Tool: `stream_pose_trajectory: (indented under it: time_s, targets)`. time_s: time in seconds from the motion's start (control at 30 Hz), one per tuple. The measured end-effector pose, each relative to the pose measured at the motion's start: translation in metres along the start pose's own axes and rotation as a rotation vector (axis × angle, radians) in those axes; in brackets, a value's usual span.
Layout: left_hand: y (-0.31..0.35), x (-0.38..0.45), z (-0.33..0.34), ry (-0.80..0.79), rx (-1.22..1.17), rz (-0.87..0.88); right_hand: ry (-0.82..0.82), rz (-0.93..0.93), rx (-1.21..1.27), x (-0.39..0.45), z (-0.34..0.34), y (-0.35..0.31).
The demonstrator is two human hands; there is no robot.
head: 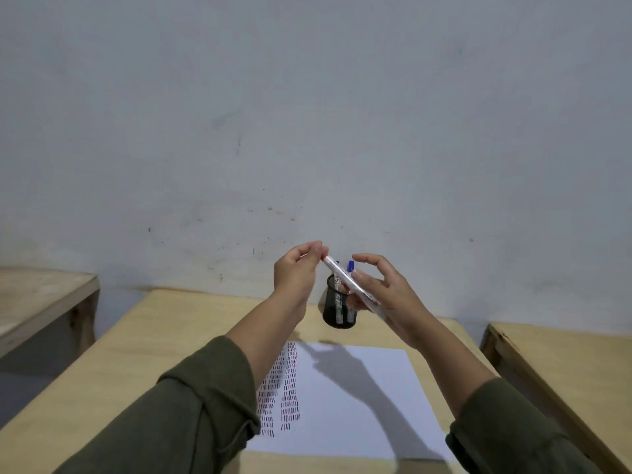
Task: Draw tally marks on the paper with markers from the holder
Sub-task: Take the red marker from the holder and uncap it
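Note:
A white marker [345,278] is held up in the air, slanting from upper left to lower right. My right hand [383,295] grips its lower body, fingers partly spread. My left hand [297,271] pinches the marker's upper end, where a cap would be; the cap itself is hidden by the fingers. Behind the hands a black mesh holder [338,311] stands on the wooden table [136,354], with a blue-capped marker [350,266] sticking out. The white paper [359,398] lies below, with two columns of red and dark tally marks [287,388] along its left side.
A grey wall rises right behind the table. Another wooden table [41,295] stands to the left and a third [564,371] to the right, each separated by a gap. My forearms and green sleeves cover the paper's near-left part.

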State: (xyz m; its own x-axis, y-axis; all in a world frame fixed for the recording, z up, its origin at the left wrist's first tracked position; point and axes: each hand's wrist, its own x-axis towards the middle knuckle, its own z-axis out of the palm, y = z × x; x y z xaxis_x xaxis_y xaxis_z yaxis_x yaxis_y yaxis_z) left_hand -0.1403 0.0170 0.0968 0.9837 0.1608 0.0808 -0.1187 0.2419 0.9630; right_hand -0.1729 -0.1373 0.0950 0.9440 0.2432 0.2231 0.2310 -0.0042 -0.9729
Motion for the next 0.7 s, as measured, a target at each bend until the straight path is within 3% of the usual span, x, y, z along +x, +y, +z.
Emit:
stream_pose_trajectory:
  time_s: [0.1,0.2,0.33,0.5,0.7]
  targets:
    - [0.001,-0.021,-0.007,0.139,-0.089,-0.037,-0.061,-0.001,0.184,-0.024,0.002,-0.003]
    - [-0.001,-0.048,-0.007,0.148,-0.127,-0.061,0.023,-0.068,0.315,-0.042,0.018,-0.004]
    - [-0.001,-0.082,-0.002,0.017,-0.176,-0.058,0.185,-0.095,0.431,-0.054,0.044,-0.004]
    - [0.004,-0.102,-0.003,-0.095,-0.294,-0.171,0.227,-0.073,0.495,-0.057,0.062,-0.005]
    - [0.015,-0.108,-0.013,-0.286,-0.427,0.001,0.235,0.009,0.787,-0.060,0.072,-0.016]
